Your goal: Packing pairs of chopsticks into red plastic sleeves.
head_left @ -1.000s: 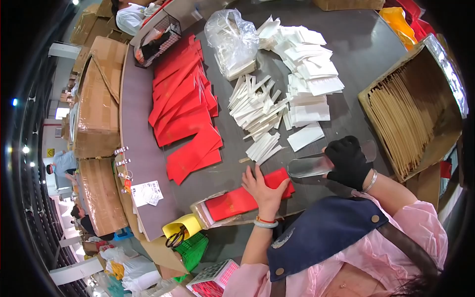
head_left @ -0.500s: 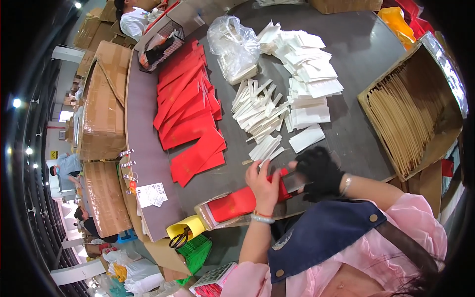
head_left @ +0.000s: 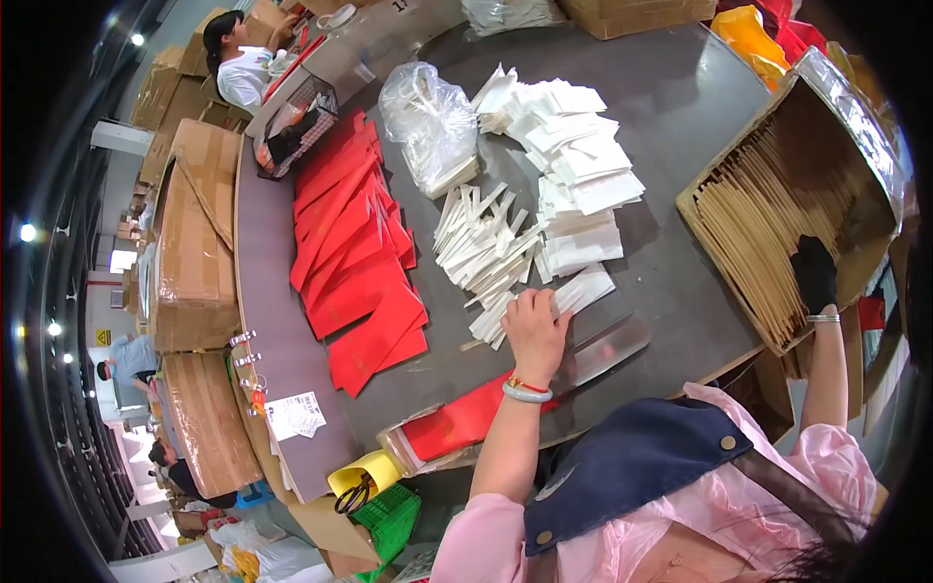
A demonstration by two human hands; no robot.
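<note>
My bare left hand (head_left: 533, 335) reaches over the table with its fingers spread and bent onto the near end of a pile of narrow white paper strips (head_left: 486, 243). Just beyond it lie flat white paper pieces (head_left: 583, 165) in an overlapping row. My right hand (head_left: 814, 277), in a black glove, is inside a cardboard box (head_left: 714, 219), its fingers stretched along the edges of tightly packed tan flat pieces (head_left: 768, 223). Below my left wrist, a red envelope (head_left: 457, 420) lies in a clear tray (head_left: 622, 348) along the table's near edge.
Red envelopes (head_left: 355, 253) fan out on the left, near a wire basket (head_left: 301, 126). A clear plastic bag (head_left: 423, 112) lies at the back. At the front left, a yellow holder (head_left: 374, 473) carries black-handled scissors (head_left: 352, 494). One person (head_left: 243, 73) sits far left.
My right hand has left the tray and moved right, into the cardboard box. My left hand has moved from the red envelope up and right to the white strips.
</note>
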